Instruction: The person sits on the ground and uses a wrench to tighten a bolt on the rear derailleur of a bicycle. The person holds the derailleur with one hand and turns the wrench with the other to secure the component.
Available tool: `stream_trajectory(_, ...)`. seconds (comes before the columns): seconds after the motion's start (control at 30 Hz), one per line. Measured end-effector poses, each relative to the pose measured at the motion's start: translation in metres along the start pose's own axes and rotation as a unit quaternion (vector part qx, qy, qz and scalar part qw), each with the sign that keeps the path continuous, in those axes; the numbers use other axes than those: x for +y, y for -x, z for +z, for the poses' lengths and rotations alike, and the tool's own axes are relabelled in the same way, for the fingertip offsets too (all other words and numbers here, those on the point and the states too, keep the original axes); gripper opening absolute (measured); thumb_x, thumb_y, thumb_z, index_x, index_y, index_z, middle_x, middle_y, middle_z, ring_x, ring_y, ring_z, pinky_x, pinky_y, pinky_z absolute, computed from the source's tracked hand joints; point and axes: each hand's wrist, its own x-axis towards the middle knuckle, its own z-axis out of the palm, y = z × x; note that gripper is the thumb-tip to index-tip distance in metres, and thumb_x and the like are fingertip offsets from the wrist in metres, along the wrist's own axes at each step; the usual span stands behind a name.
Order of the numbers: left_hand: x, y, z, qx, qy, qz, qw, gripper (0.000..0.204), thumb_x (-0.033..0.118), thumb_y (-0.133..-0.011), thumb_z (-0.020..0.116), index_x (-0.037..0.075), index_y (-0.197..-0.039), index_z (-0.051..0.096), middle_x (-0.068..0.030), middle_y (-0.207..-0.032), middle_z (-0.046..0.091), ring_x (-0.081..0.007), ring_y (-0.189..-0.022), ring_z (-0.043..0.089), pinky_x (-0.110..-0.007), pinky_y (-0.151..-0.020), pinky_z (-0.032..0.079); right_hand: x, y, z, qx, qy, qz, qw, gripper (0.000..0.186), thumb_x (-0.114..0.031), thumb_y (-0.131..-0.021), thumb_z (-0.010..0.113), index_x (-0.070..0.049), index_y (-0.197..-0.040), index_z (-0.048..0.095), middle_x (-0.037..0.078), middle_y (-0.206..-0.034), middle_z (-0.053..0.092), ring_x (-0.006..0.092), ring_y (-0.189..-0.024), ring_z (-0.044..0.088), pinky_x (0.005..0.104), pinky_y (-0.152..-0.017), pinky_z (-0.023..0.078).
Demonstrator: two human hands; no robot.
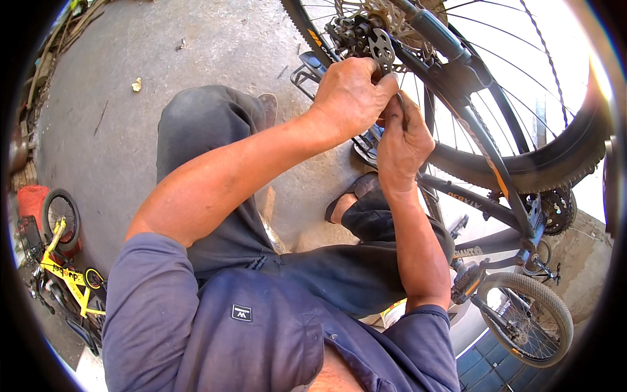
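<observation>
A flat grey metal piece with several holes sticks up from my closed fingers, close beside the disc brake caliper of a bicycle wheel. My left hand is closed around its lower part. Just below and to the right, my right hand is closed too, with thumb and fingertips pinched against the left fingers. A dark narrow bit shows between the hands; whatever the right fingertips hold is mostly hidden. Behind the metal piece is the brake disc, on the wheel with a black knobbly tyre.
The dark bicycle frame runs down the right side, with a chainring and another wheel. A yellow bicycle stands at lower left, by a red container. Concrete floor extends to the left; sticks lie along its edge.
</observation>
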Motion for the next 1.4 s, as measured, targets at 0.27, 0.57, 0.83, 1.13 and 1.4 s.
stream_trajectory(0.27,-0.006,-0.004,0.003,0.007,-0.004,0.004,1.000,0.035,0.029,-0.091,0.061,-0.004,-0.087,0.070,-0.0168,-0.077,0.070,-0.0262,-0.072,0.071,-0.035,-0.070,0.057,0.006,-0.001,0.004,0.003,-0.015,0.008,1.000,0.020,0.004,-0.095,0.060,0.002,-0.114,0.066,0.009,-0.087,0.069,0.0102,-0.075,0.064,0.0268,-0.069,0.054)
stream_trajectory(0.57,-0.001,-0.002,-0.001,0.001,-0.009,0.006,1.000,0.034,0.025,-0.095,0.064,-0.008,-0.092,0.069,-0.0108,-0.079,0.070,-0.0147,-0.068,0.069,-0.029,-0.061,0.059,0.001,-0.002,0.004,-0.001,-0.039,-0.003,0.999,0.020,0.002,-0.096,0.060,0.003,-0.116,0.065,0.009,-0.091,0.069,0.0109,-0.075,0.065,0.0266,-0.067,0.056)
stream_trajectory(0.83,0.004,0.005,-0.001,0.016,0.003,0.045,0.999,0.034,0.026,-0.094,0.065,-0.007,-0.086,0.067,-0.0110,-0.073,0.069,-0.0139,-0.065,0.068,-0.028,-0.060,0.056,-0.004,-0.002,-0.002,-0.002,-0.005,-0.015,1.000,0.022,0.004,-0.094,0.062,0.003,-0.116,0.065,0.010,-0.087,0.069,0.0109,-0.073,0.065,0.0264,-0.066,0.054)
stream_trajectory(1.13,-0.006,-0.003,0.003,0.008,0.025,-0.003,1.000,0.036,0.029,-0.088,0.061,-0.004,-0.082,0.070,-0.0179,-0.072,0.071,-0.0275,-0.067,0.072,-0.036,-0.070,0.057,0.004,-0.001,0.002,-0.001,-0.021,0.011,1.000,0.021,0.004,-0.094,0.062,0.003,-0.114,0.066,0.009,-0.085,0.069,0.0103,-0.072,0.062,0.0258,-0.067,0.052)
stream_trajectory(1.4,-0.005,-0.002,0.001,0.016,0.042,0.017,0.999,0.035,0.029,-0.089,0.061,-0.004,-0.081,0.069,-0.0165,-0.069,0.070,-0.0263,-0.065,0.071,-0.036,-0.068,0.057,-0.001,-0.002,0.004,0.007,-0.011,-0.014,1.000,0.020,0.002,-0.095,0.062,0.003,-0.115,0.066,0.010,-0.086,0.069,0.0103,-0.073,0.064,0.0265,-0.067,0.054)
